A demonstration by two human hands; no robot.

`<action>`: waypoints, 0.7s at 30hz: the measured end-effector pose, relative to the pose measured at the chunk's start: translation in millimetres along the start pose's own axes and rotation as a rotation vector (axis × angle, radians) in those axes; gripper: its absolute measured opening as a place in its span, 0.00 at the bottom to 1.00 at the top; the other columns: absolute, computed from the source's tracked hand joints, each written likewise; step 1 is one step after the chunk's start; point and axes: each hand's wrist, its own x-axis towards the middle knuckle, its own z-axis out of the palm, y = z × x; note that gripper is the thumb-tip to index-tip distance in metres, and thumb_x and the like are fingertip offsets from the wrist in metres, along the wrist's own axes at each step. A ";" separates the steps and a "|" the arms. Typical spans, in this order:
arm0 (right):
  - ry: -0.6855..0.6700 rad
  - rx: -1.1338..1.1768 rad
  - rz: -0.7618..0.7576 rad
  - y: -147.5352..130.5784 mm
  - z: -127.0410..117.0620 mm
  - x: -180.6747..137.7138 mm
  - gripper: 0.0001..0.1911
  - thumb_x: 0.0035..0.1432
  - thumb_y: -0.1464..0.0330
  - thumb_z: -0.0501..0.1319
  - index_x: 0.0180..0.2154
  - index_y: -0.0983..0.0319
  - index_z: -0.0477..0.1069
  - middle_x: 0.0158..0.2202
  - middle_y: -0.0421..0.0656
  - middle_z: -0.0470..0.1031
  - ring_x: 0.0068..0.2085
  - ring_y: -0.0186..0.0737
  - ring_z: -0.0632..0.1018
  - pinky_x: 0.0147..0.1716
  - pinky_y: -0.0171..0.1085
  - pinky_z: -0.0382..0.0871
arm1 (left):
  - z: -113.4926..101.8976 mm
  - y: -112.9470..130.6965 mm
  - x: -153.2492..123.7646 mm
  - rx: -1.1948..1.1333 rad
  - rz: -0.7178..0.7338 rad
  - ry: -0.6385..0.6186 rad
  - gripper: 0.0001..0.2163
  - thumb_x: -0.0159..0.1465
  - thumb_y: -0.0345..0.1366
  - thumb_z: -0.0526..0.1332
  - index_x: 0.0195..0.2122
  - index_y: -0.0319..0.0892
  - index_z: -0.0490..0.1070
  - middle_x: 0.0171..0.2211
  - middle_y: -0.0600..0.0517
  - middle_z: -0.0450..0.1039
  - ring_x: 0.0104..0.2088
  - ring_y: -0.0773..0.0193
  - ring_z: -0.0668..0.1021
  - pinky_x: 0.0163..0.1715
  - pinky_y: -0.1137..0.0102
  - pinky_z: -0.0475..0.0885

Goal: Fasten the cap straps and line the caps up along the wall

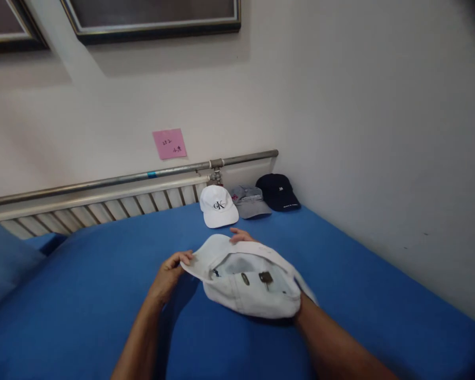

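At the centre of the frame, a left hand [171, 272] closes its grip on the brim of a pale cap [241, 298], thumb and fingers pinched together at the brim's left edge. A right hand [242, 236] reaches around the other end of the cap, its fingertips showing over the far edge; the rest is hidden behind the fabric, so how tightly that grip is closed cannot be told. The cap tilts its hollow side toward the viewer, brim to the left, a brown tab [266, 277] and a small oval fitting [244, 278] visible near its opening.

Handling it well would likely mean a light pinch, so the brim is not creased, with the right hand spreading its support along the crown so that the soft fabric does not fold in. Turning both wrists together should keep the cap from twisting.

Beneath lies a blue bed [103, 301], spread across the lower frame. Just beyond the hands, right of centre, three caps stand in a row: a white cap [219, 211] with dark lettering, a grey cap [255, 209] in the middle, and a dark cap [277, 192] nearest the corner. A metal pipe [103, 183] runs behind, below a pink note [169, 143] on the wall [360, 132].
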 end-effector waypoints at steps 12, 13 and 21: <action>-0.067 -0.131 0.011 8.4 41.5 -11.3 0.05 0.52 0.73 0.60 0.28 0.57 0.69 0.48 0.40 0.73 0.57 0.46 0.70 0.54 0.41 0.64 | 27.4 26.7 -69.6 0.455 0.165 0.137 0.10 0.54 0.38 0.65 0.37 0.46 0.79 0.42 0.48 0.78 0.50 0.50 0.73 0.62 0.55 0.53; -0.073 -0.143 0.009 8.2 41.3 -11.1 0.05 0.52 0.74 0.60 0.28 0.57 0.69 0.48 0.40 0.72 0.57 0.44 0.70 0.54 0.40 0.63 | 36.3 31.7 -77.2 0.511 0.166 0.009 0.10 0.53 0.39 0.67 0.36 0.46 0.80 0.39 0.49 0.79 0.48 0.50 0.74 0.63 0.55 0.49; -0.090 -0.208 0.093 -1.2 35.5 -21.2 0.07 0.50 0.76 0.59 0.27 0.58 0.69 0.47 0.38 0.72 0.56 0.40 0.69 0.55 0.37 0.62 | 49.2 50.1 -103.4 0.525 0.049 -0.247 0.06 0.47 0.36 0.70 0.27 0.47 0.80 0.30 0.49 0.78 0.38 0.50 0.75 0.55 0.55 0.62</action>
